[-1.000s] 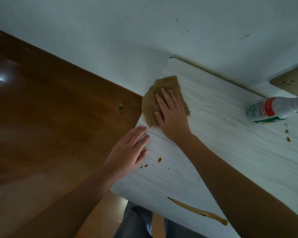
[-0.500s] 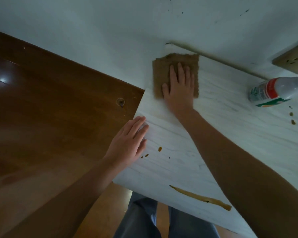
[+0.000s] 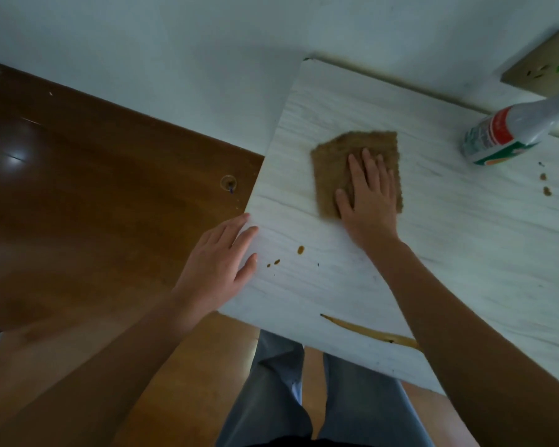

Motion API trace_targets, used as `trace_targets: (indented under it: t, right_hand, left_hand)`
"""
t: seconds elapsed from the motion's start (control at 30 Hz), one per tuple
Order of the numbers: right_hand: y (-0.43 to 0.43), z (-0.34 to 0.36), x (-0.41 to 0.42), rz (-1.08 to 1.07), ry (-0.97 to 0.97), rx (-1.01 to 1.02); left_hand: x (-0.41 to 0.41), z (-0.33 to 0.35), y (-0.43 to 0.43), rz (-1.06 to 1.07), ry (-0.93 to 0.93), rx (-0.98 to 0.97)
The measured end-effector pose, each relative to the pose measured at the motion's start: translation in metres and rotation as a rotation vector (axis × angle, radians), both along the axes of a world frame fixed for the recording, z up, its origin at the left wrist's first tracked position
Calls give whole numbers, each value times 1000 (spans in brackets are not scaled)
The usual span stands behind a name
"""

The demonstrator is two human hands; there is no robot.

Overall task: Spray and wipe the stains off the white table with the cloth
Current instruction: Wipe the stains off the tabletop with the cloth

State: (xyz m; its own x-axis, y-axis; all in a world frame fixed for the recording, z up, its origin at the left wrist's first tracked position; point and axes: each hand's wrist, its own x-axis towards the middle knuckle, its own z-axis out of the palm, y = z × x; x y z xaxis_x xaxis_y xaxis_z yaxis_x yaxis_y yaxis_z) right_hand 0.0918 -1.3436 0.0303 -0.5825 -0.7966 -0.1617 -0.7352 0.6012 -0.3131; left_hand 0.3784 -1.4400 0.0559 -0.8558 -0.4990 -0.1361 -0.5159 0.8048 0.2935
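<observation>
**Smearing and missed stains were the main risks**

The brown cloth (image 3: 339, 169) lay flat on the white desk (image 3: 465, 253) near its far left corner, pinned under the right hand (image 3: 370, 198), whose grip was open, palm and fingers spread on the fabric. The cloth looked thin, square and rough-edged. A dirty cloth would likely smear brown residue rather than lift it. The small drops (image 3: 300, 250) close to the left hand (image 3: 220, 269), the long streak (image 3: 368, 333) along the near edge, and the spots (image 3: 546, 185) by the spray bottle (image 3: 510, 130) remained unwiped. The left hand rested open on the desk's edge, bracing. A wide sweep might knock the bottle over.
</observation>
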Motion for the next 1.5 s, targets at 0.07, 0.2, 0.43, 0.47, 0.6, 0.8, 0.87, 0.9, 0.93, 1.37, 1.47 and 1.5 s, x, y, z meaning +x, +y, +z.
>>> trace_targets:
  t: [0.07,0.2,0.43,0.47,0.6,0.8,0.87,0.9,0.93,1.37,1.47,1.5]
  right_hand:
    - [-21,-2,17,-106,-3,21]
    - [-23,1,65,-5,-7,25]
    - [68,2,77,358,-40,-11]
    - [81,1,67,325,-37,-21]
    - [142,3,34,77,-40,3]
    - [239,12,48,-103,-74,52]
    - [267,12,60,-126,-88,53]
    - [280,12,64,-143,-92,55]
    - [292,13,67,-159,-89,65]
    - [243,3,51,-202,-15,64]
    - [186,0,50,-399,-15,28]
    - [169,0,59,-497,-29,20]
  left_hand:
    - [2,-1,7,17,-12,3]
    - [0,3,24,73,-39,4]
    - [-6,18,56,88,-90,16]
    - [-8,20,62,83,-106,15]
    - [-28,28,90,114,-117,45]
    - [-63,41,138,57,-94,80]
    - [-70,38,148,-2,-114,52]
    - [-73,37,151,-24,-130,37]
    - [-76,36,152,-35,-150,30]
    - [-113,15,76,-135,-159,-27]
    - [-123,8,46,-205,-126,-78]
    - [-126,6,37,-204,-113,-87]
